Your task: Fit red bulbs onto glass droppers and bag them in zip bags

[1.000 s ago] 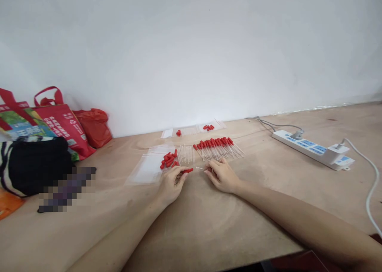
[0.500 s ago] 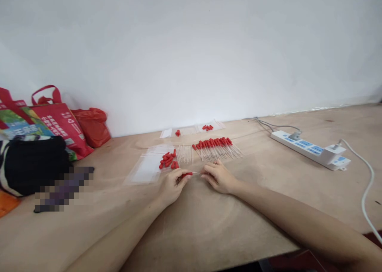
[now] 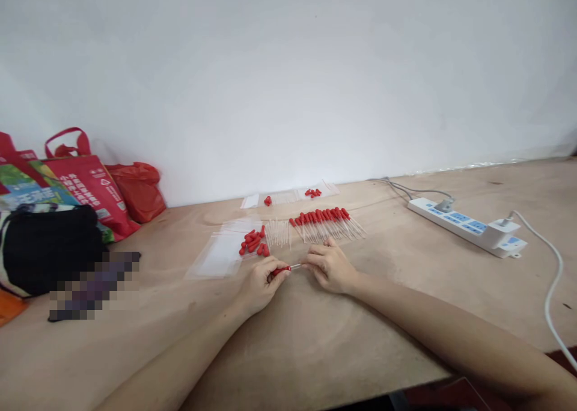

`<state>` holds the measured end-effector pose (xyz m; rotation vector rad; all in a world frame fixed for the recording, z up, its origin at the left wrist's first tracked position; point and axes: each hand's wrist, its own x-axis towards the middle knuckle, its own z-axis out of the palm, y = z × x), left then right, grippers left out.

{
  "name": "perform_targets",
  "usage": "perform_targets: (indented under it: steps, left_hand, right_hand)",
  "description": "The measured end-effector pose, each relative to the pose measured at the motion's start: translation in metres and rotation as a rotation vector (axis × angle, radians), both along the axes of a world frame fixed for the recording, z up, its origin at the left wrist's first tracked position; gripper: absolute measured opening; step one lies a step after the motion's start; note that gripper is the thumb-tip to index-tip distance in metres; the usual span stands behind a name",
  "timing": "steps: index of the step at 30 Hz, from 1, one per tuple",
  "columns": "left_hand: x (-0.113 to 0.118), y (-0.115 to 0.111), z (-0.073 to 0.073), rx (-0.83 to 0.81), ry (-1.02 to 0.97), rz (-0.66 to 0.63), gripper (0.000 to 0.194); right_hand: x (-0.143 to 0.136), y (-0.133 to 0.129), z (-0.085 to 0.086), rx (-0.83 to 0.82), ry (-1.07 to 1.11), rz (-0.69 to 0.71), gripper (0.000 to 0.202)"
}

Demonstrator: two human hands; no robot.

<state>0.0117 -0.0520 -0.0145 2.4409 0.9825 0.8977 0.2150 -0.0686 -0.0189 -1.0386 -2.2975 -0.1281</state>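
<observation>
Between thumb and fingers, my left hand (image 3: 260,283) grips a small red handle (image 3: 280,271) with a rounded end. My right hand (image 3: 331,268) pinches a thin pale rod (image 3: 296,266), whose left end meets the red handle. Just beyond the hands lies a row of red handles with thin rods (image 3: 320,217), side by side. Left of that row are several loose pale rods (image 3: 278,233), then a pile of loose red handles (image 3: 253,241) at the edge of clear plastic bags (image 3: 219,255).
Along the wall are more clear bags (image 3: 286,197) with small red pieces (image 3: 312,193). A white power strip (image 3: 464,223) with a plugged-in adapter and a white cable (image 3: 556,261) lies right. Shopping bags (image 3: 94,188) and a black cloth item (image 3: 54,249) stand left.
The red handle and the rod have tilted and dropped slightly, with more of the handle's end showing at my left fingertips. Both hands keep their grip; the view has shifted a little.
</observation>
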Motion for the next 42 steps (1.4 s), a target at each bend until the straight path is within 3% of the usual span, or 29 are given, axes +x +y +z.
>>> perform_targets:
  steps: [13,18,22,25,32,42]
  left_hand:
    - [0.001,-0.003,0.006,0.008,0.011,-0.012,0.016]
    - [0.010,-0.012,0.005,0.046,-0.039,-0.078,0.013]
    - [0.006,-0.007,0.005,0.185,-0.242,0.069,0.013]
    - [-0.002,0.002,0.003,0.177,-0.261,0.134,0.015]
    - [0.000,0.002,0.004,0.117,-0.155,0.105,0.017]
    - [0.001,0.000,0.002,0.110,-0.166,0.108,0.017]
  right_hand:
    - [0.003,0.004,0.001,0.069,-0.065,0.049,0.023]
    - [-0.002,0.003,-0.002,0.075,-0.035,0.011,0.020]
    - [0.000,0.003,-0.001,0.044,0.019,-0.083,0.019]
    - [0.002,0.002,0.001,-0.016,0.092,-0.124,0.019]
    - [-0.007,-0.006,0.005,-0.057,0.160,-0.122,0.018]
    - [-0.011,-0.009,0.003,-0.108,0.201,-0.076,0.018]
